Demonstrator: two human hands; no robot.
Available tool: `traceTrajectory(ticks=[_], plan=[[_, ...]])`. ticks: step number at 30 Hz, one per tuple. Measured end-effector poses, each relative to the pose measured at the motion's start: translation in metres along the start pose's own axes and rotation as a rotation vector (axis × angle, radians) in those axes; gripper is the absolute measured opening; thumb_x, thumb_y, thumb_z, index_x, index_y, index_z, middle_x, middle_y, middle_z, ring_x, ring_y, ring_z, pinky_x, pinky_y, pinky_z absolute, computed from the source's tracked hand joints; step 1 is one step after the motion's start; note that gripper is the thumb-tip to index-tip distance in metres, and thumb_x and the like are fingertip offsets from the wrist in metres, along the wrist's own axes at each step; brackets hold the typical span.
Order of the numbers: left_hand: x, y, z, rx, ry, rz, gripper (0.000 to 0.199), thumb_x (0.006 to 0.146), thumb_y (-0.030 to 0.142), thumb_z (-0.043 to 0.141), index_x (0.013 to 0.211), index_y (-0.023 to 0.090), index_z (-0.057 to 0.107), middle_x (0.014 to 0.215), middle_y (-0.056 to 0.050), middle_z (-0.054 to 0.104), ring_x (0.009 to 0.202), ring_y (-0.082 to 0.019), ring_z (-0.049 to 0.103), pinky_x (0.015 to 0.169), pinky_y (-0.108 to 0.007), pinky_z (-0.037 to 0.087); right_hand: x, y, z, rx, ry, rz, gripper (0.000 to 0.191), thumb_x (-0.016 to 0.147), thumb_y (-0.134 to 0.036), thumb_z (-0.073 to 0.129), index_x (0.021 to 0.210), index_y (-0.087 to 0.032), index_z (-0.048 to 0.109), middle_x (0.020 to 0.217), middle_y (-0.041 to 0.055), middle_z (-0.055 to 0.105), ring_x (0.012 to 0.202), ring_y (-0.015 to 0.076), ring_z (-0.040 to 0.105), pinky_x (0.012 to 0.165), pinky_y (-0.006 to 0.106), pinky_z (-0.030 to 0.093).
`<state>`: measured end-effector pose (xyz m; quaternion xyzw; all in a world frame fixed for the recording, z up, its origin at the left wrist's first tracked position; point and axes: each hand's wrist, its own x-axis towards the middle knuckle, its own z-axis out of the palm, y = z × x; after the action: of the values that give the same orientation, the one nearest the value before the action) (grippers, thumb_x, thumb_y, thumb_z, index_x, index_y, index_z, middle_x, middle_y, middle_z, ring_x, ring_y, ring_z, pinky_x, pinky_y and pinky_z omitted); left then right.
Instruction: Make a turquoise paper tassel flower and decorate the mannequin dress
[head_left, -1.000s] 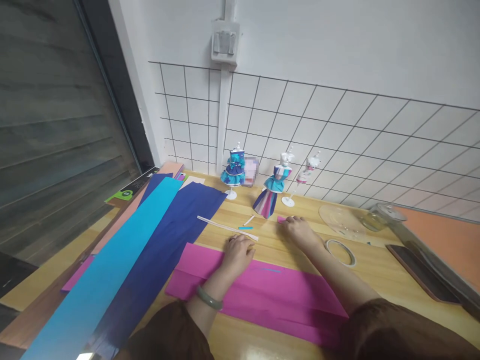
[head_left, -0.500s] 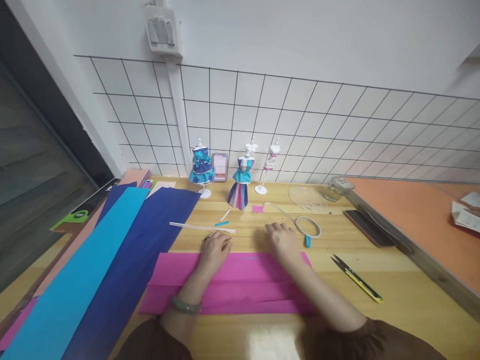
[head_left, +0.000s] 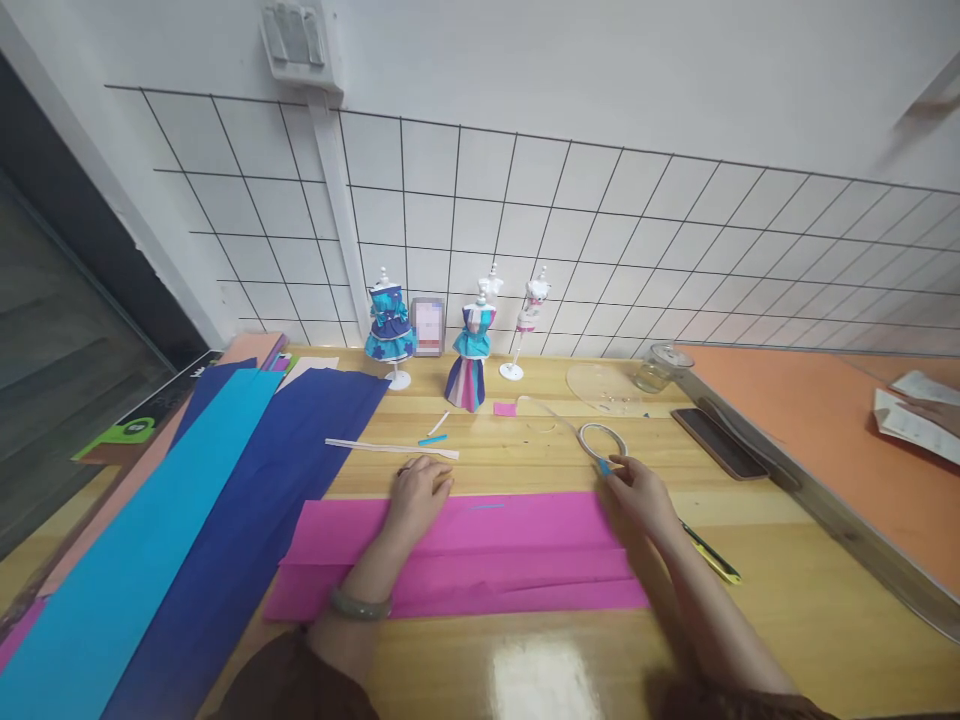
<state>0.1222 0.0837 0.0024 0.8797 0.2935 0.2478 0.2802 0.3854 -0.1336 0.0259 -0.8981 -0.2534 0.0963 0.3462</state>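
Note:
A folded sheet of bright pink paper (head_left: 517, 570) lies on the table in front of me. My left hand (head_left: 420, 495) rests over its far edge, fingers stretched forward and palm down. At the sheet's far right, my right hand (head_left: 641, 495) has thumb and fingertips closed at a small blue scrap (head_left: 604, 467). That scrap sits at the near edge of a white roll of tape (head_left: 622, 440). From the roll, a thin loose strip runs left to a small pink scrap (head_left: 505, 409). A thin blue line (head_left: 487, 507) shows on the pink sheet.
Yellow-handled snips (head_left: 716, 562) lie partly behind my right forearm. A dark phone (head_left: 718, 443), a glass jar (head_left: 660, 370) and dressed mini mannequins (head_left: 471, 345) stand or lie further back. Dark blue sheets (head_left: 255, 480) and light blue paper (head_left: 150, 550) cover the left. A person's hand (head_left: 937, 412) shows far right.
My right hand has moved right and slightly nearer, from the pink sheet's far edge to the blue scrap by the tape roll. My left hand stays on the sheet. The view has shifted slightly.

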Motion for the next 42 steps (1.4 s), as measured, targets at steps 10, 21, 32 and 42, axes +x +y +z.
traceTrajectory(ticks=[10,21,32,42], plan=[[-0.005,0.018,0.005,-0.293,-0.034,-0.028,0.020,0.079,0.028,0.052,0.091,0.017,0.064,0.092,-0.006,0.063,0.084,-0.016,0.058,0.077,-0.029,0.046,-0.043,-0.049,0.013,0.696,-0.356,0.031,0.048,0.060,-0.041,0.073,0.098,-0.015,0.063,0.084,0.0086,0.069,0.068,0.0159,0.062,0.065,0.027,0.048],[-0.007,0.037,0.001,-1.183,-0.179,-0.327,0.031,0.060,0.035,0.073,0.071,0.012,0.056,0.068,-0.002,0.063,0.064,-0.010,0.057,0.066,-0.023,0.043,-0.068,-0.125,0.093,0.906,-0.507,-0.148,0.041,0.055,-0.039,0.076,0.087,-0.018,0.062,0.067,0.0022,0.068,0.063,0.0162,0.063,0.064,0.030,0.050],[-0.003,0.034,0.001,-1.184,-0.120,-0.429,0.044,0.053,0.030,0.077,0.086,0.012,0.054,0.062,0.003,0.056,0.056,-0.008,0.053,0.059,-0.023,0.041,-0.065,-0.114,0.104,0.921,-0.459,-0.134,0.044,0.058,-0.038,0.075,0.092,-0.017,0.058,0.070,0.0033,0.066,0.065,0.0162,0.063,0.066,0.031,0.049],[-0.005,0.036,0.001,-1.140,-0.173,-0.417,0.034,0.058,0.040,0.073,0.067,0.012,0.055,0.061,0.001,0.058,0.055,-0.008,0.050,0.057,-0.022,0.039,-0.068,-0.114,0.100,0.896,-0.438,-0.153,0.043,0.056,-0.036,0.077,0.091,-0.018,0.061,0.065,0.0003,0.061,0.060,0.0132,0.057,0.061,0.027,0.047]])
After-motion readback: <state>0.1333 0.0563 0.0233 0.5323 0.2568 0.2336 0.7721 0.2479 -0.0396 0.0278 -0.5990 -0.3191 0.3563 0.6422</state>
